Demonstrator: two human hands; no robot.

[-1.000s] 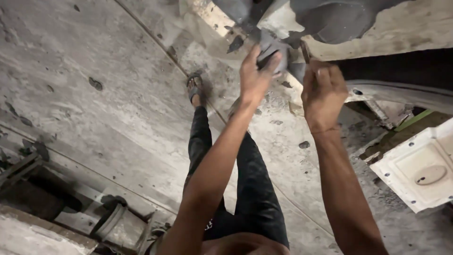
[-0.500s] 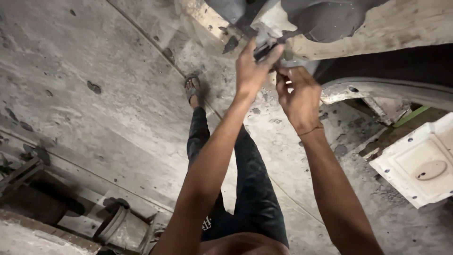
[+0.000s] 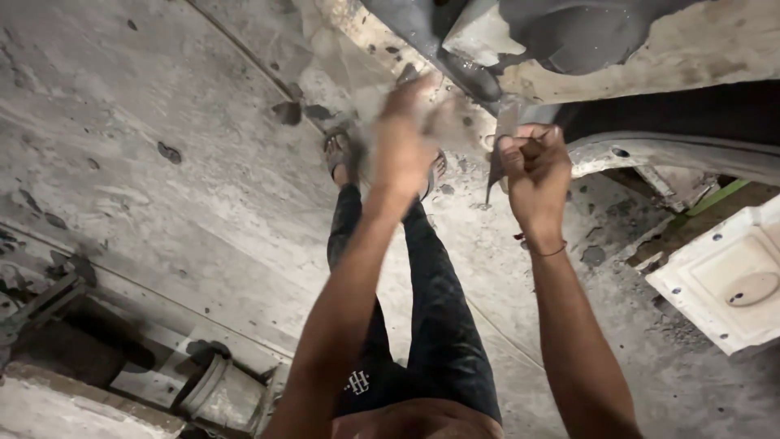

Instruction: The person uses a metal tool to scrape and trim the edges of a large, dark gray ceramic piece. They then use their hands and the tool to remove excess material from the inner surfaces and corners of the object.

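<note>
Change: since half a second ago your left hand (image 3: pixel 404 134) has dropped off the grey piece and is blurred in motion, while your right hand (image 3: pixel 532 167) has closed into a fist nearer the panel edge.
Thing in hand: your right hand is clenched around a thin dark strip (image 3: pixel 497 150), seemingly a blade or a sliver of metal, that runs from the fist up to the lower edge of the grey body panel (image 3: pixel 569 41) overhead.
Left hand: it sits just left of the strip, below the panel; the blur hides the fingers, so you cannot tell whether it is clenched or released, or whether it holds anything.
Panel: its underside is patchy, dark grey in places and covered with pale filler or paint in others; a curved pale rail (image 3: pixel 674 154) runs beneath it to the right.
Progress: judging by the rough, part-coated edge, the work on it looks unfinished, and how much remains cannot be read.
Below: your 2 legs in dark trousers (image 3: pixel 431 301) and sandals stand on a stained concrete floor (image 3: pixel 162 162).
Further out: a white square metal part (image 3: pixel 723 284) lies at the right, and rusty machinery (image 3: pixel 49 301) at lower left.
</note>
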